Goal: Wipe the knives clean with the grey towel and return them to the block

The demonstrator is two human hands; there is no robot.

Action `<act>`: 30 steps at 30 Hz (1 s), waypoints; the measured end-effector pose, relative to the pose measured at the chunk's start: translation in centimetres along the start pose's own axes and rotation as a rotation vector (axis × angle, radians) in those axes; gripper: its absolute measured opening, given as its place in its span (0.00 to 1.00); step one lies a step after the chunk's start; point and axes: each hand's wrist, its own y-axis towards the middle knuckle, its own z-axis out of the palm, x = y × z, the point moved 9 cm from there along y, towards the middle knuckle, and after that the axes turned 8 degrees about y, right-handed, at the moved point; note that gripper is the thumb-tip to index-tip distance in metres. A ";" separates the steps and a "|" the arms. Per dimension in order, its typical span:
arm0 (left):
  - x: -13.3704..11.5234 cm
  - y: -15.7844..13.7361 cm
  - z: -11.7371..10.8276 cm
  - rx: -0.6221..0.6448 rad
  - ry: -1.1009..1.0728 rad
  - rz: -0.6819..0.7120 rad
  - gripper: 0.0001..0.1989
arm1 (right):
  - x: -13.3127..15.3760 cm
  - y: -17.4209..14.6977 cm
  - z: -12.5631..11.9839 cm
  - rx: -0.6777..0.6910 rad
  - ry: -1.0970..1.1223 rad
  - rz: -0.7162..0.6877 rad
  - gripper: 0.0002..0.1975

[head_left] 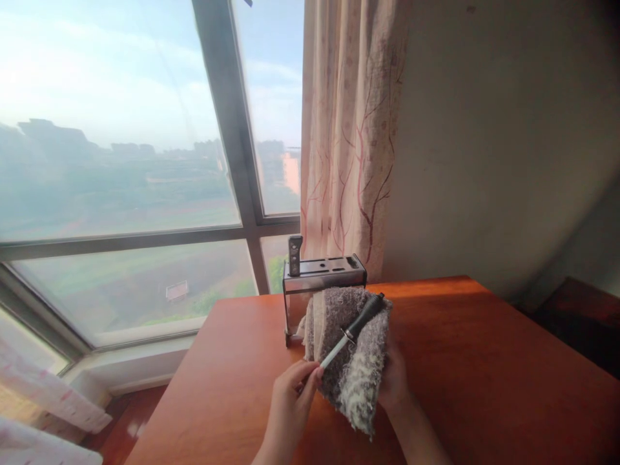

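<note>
My left hand (296, 387) pinches the pale rod of a honing steel (356, 326) between thumb and fingers. Its black handle points up and to the right, with a small metal guard where handle and rod meet. Behind the steel spreads a shaggy grey-and-white towel (334, 307), raised over the table. My right hand (393, 381) holds the towel from its right side and back; the fingers are mostly hidden by it. Just beyond stands a metal knife block (322, 266), partly covered by the towel. One black riveted knife handle (295, 255) sticks up from its left end.
The reddish-brown wooden table (465, 361) reaches out to both sides of my hands. A large window (121, 181) lies to the left, with a patterned curtain (349, 142) behind the knife block. At the lower left hangs a whitish curtain (43, 400).
</note>
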 end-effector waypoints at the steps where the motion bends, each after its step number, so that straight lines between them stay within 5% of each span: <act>1: -0.1 0.0 -0.2 -0.016 0.015 0.010 0.15 | -0.5 -0.1 0.4 0.036 0.031 0.067 0.35; 3: -0.5 -0.1 -0.6 -0.046 0.040 0.030 0.14 | -1.0 -0.3 0.9 0.070 0.071 0.127 0.38; 9: -1.1 -0.3 -1.3 -0.116 0.058 0.053 0.13 | -0.5 -0.9 0.4 -0.053 0.093 0.084 0.16; 17: 0.3 -0.2 -1.3 -0.093 -0.028 -0.047 0.17 | -1.2 -1.5 1.5 -0.046 0.072 0.097 0.14; 23: 0.7 0.3 0.2 0.053 -0.039 -0.064 0.19 | -0.2 -1.2 0.5 -0.085 0.108 0.050 0.19; 30: 0.7 0.0 0.5 0.045 -0.023 -0.046 0.19 | 1.5 -0.9 -0.7 -0.136 0.037 -0.105 0.27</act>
